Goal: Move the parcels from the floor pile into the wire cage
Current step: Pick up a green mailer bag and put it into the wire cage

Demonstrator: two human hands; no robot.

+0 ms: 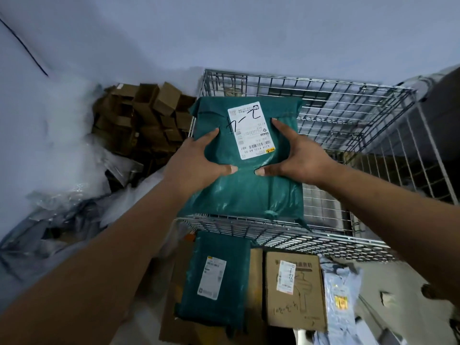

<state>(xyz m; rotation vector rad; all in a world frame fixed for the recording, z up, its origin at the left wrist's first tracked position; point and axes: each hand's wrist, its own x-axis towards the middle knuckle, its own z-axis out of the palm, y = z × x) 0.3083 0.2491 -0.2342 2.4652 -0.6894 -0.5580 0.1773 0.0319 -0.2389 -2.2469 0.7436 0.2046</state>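
We hold one dark green parcel [249, 185] in both hands above the near left corner of the wire cage [348, 115]. Its near end overlaps the cage's near rim, and its far end reaches towards the far rim. It is a flat, rectangular poly mailer of smooth, slightly glossy film, creased and a little puffed. Its long axis runs straight away from us. A white shipping label [250, 130] sits on the far half of its top face, with barcodes and black marker strokes, and the print reads upside down from where we stand.

Our left hand [199, 158] grips the left long edge and our right hand [298, 155] grips the right. Both thumbs press on the top face and nearly meet at the middle.

The cage is bare metal grid with square mesh walls. On the floor before its near rim lie a second green mailer [216, 277], a brown cardboard box [296, 290] with a label, and a pale blue bag [341, 302]. Small brown cartons [149, 115] are heaped beside the cage's far left corner.
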